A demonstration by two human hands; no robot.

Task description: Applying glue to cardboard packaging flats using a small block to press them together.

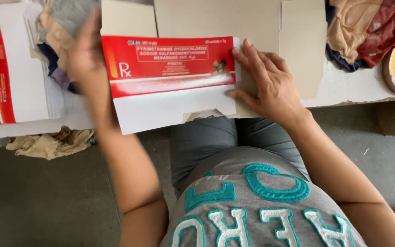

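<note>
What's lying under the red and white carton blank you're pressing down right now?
Under the red and white carton blank lies a plain brown cardboard sheet, showing above and right of it. The right hand presses the blank's edge. What lies beneath its middle is hidden.

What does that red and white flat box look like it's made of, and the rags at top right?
The red and white flat box looks like thin coated cardboard: glossy print, crisp die-cut edges. The rags look like soft woven fabric, crumpled in loose folds.

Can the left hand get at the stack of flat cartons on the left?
Probably yes: the left hand, blurred, is raised beside the stack, with nothing between them. The right hand presses the red-and-white carton.
</note>
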